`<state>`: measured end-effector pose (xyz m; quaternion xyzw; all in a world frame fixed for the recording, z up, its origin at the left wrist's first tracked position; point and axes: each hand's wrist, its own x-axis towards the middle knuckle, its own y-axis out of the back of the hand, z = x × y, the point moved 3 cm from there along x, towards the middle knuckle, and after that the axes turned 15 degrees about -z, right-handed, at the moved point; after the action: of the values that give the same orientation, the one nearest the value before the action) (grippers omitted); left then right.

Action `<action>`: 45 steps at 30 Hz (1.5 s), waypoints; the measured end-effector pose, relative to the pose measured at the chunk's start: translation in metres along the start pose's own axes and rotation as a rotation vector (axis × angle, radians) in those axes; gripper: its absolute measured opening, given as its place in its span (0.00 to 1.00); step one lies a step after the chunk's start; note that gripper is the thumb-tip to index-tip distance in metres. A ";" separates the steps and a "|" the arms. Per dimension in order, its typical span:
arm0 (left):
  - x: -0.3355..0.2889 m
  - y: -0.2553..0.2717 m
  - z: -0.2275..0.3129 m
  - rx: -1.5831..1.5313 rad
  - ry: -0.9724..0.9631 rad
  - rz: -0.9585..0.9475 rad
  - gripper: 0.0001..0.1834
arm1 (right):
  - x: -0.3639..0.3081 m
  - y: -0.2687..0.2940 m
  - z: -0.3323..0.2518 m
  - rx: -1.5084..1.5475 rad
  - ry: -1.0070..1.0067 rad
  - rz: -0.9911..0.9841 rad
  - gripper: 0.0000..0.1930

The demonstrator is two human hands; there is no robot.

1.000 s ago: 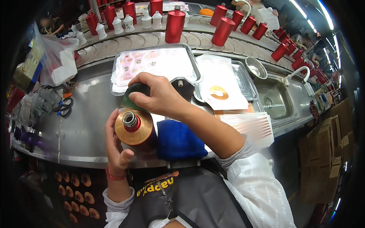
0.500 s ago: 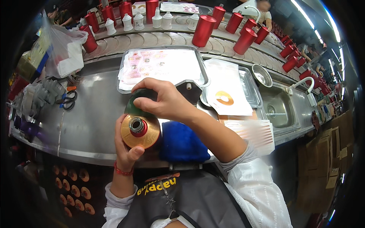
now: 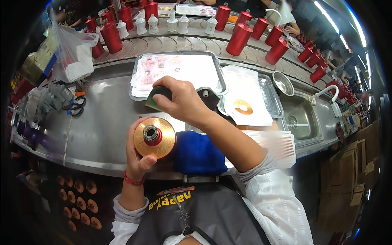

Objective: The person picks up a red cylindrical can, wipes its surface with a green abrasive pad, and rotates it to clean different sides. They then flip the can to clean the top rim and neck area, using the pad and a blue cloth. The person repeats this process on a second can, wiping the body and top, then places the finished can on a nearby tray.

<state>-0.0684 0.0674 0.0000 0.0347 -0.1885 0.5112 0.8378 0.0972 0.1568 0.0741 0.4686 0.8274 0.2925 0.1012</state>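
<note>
My left hand (image 3: 134,157) is wrapped round the side of a red bottle (image 3: 168,138), held with its open neck toward me. A gold ring-shaped covering lies on the bottle's shoulder around the neck. In my right hand (image 3: 182,100) is a dark green flat scraper (image 3: 152,102), pinched between thumb and fingers. The scraper is beyond the bottle and apart from it. Beside the bottle, to its right, a folded blue cloth (image 3: 199,153) rests at the counter's front edge.
Ahead lies a metal tray (image 3: 223,83) with printed decal sheets. White paper with a gold ring decal (image 3: 243,107) is right of it, near a sink (image 3: 302,116). Scissors (image 3: 75,107) lie left. Red bottles (image 3: 239,39) and white bottles (image 3: 172,23) stand on the curved conveyor (image 3: 155,43).
My right hand has lifted the scraper off the bottle's shoulder and moved it away and slightly right. The bottle has shifted slightly right in my left hand. Conveyor bottles have moved right.
</note>
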 end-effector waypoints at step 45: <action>-0.006 -0.003 0.001 -0.010 0.009 0.079 0.60 | 0.001 -0.016 -0.001 0.216 0.213 -0.060 0.13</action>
<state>-0.0686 0.0602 -0.0009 0.0204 -0.1885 0.5432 0.8179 0.0849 0.1513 0.0661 0.4179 0.8739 0.2468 -0.0294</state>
